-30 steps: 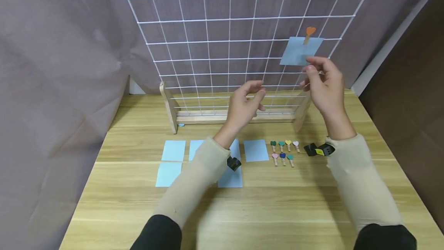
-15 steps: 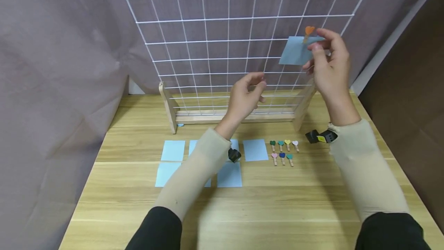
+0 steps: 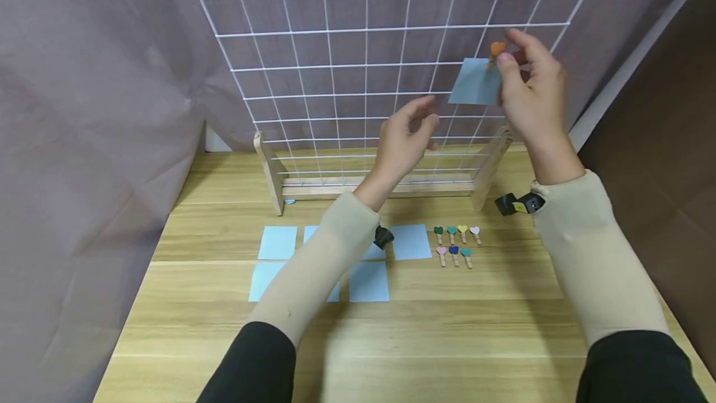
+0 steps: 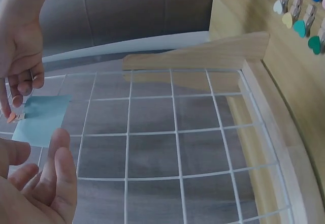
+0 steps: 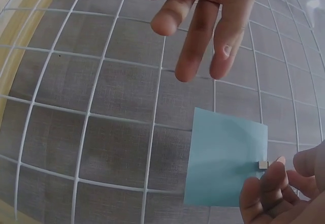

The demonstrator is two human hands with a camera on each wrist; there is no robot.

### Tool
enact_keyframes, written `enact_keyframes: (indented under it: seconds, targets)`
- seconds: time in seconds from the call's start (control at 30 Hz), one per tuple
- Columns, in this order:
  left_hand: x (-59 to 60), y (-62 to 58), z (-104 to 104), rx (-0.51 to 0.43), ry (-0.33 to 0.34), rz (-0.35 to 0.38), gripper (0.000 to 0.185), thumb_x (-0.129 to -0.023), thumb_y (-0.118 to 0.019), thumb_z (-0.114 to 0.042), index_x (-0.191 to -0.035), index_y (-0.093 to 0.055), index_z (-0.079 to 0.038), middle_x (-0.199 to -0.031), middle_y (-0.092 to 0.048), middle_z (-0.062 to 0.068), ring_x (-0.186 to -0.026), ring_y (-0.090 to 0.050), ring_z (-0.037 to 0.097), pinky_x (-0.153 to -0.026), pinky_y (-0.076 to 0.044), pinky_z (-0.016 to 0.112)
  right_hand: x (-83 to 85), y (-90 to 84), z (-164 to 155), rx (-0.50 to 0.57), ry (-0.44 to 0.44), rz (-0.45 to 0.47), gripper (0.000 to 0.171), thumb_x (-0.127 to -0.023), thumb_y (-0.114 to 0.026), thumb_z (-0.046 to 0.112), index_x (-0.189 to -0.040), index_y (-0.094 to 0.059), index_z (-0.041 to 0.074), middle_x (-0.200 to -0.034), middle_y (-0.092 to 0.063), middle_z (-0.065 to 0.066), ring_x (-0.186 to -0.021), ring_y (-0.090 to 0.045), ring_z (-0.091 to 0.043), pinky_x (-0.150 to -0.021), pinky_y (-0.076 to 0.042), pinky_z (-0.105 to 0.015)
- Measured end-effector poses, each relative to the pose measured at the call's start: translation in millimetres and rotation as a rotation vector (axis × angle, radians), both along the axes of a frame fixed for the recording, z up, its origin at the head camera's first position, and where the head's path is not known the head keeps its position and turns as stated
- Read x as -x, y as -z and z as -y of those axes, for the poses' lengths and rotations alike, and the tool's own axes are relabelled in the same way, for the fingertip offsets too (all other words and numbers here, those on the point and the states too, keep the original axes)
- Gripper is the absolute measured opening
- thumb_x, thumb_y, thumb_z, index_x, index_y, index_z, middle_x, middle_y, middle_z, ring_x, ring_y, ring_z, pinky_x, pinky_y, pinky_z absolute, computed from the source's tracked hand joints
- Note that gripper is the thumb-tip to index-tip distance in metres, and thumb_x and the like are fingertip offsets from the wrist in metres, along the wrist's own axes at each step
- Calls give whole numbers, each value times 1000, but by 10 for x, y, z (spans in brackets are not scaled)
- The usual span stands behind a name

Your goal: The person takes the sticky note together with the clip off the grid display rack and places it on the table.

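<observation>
A blue paper square hangs on the white wire grid, held at its top by a wooden clothespin with an orange heart. My right hand is right at this clothespin, thumb and index finger apart; in the right wrist view its fingertips overlap the paper's edge beside the clothespin. My left hand hovers in front of the grid, lower and to the left of the paper, holding nothing. In the left wrist view, the left hand's fingers are extended near the paper's lower edge.
Several blue paper squares lie in two rows on the wooden table, partly hidden by my left forearm. To their right are several heart clothespins in different colours. A wooden stand holds the grid upright.
My right hand has risen from the paper's lower corner to the orange-heart clothespin. The left hand has moved up and slightly right. The hanging paper stays in place.
</observation>
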State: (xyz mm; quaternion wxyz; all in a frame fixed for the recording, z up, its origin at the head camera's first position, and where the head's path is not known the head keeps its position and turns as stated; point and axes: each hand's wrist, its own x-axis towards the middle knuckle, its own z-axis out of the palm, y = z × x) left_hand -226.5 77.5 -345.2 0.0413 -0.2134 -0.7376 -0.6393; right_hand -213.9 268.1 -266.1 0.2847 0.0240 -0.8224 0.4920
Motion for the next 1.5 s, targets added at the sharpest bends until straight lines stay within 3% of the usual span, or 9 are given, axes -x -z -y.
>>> enact_keyframes:
  seconds: [0.27, 0.47, 0.67, 0.77, 0.9, 1.23, 1.5]
  targets:
    - [73, -88, -64, 8, 20, -20, 45, -107, -62, -12, -151, -55, -6, -139, -67, 15, -78, -76, 30, -66, -62, 24, 58, -29, -14, 26, -27, 28, 36, -108, -57, 16, -142, -66, 9, -96, -63, 9, -61, -54, -4, -55, -46, -12]
    - [104, -126, -118, 35, 27, 28, 49, -107, -63, -12, -155, -52, -11, -141, -67, 10, -74, -75, 21, -70, -63, 25, 90, -44, -16, 10, -22, 4, 30, -107, -60, 17, -130, -73, 4, -92, -67, 11, -62, -56, -5, -55, -47, -12]
    - [127, -190, -191, 47, 7, 21, 42, -107, -62, -9, -149, -59, -9, -130, -73, 10, -67, -73, 19, -59, -61, 28, 124, -84, -10, -78, 34, -35, 27, -106, -62, 17, -121, -76, -2, -82, -64, 20, -60, -55, 0, -56, -45, -11]
    - [126, -234, -225, 56, -6, 15, 39, -105, -65, -7, -144, -62, -8, -127, -75, 9, -68, -73, 20, -59, -60, 27, 113, -89, 0, -100, 42, -20, 28, -106, -63, 18, -119, -75, -3, -81, -64, 20, -60, -54, 0, -56, -45, -12]
    - [111, -276, -246, 67, -29, 0, 37, -103, -67, -5, -140, -63, -7, -120, -76, 9, -67, -72, 22, -60, -60, 24, 104, -87, 3, -92, 31, -7, 25, -105, -63, 17, -118, -75, -2, -82, -64, 19, -58, -54, -1, -54, -45, -12]
    - [112, -278, -244, 157, -103, -90, 40, -102, -67, -6, -141, -61, -9, -110, -78, 4, -69, -67, 10, -63, -54, 19, 121, -76, -5, -4, -11, -23, 13, -103, -66, 8, -108, -77, 4, -84, -68, 16, -61, -57, -4, -58, -49, -12]
    - [78, -267, -225, 179, -132, -114, 40, -100, -66, -5, -140, -61, -9, -106, -78, 3, -61, -59, 10, -60, -48, 20, 107, -47, -28, 50, -17, -81, 12, -102, -67, 5, -101, -78, 7, -83, -69, 13, -62, -57, -6, -60, -49, -13]
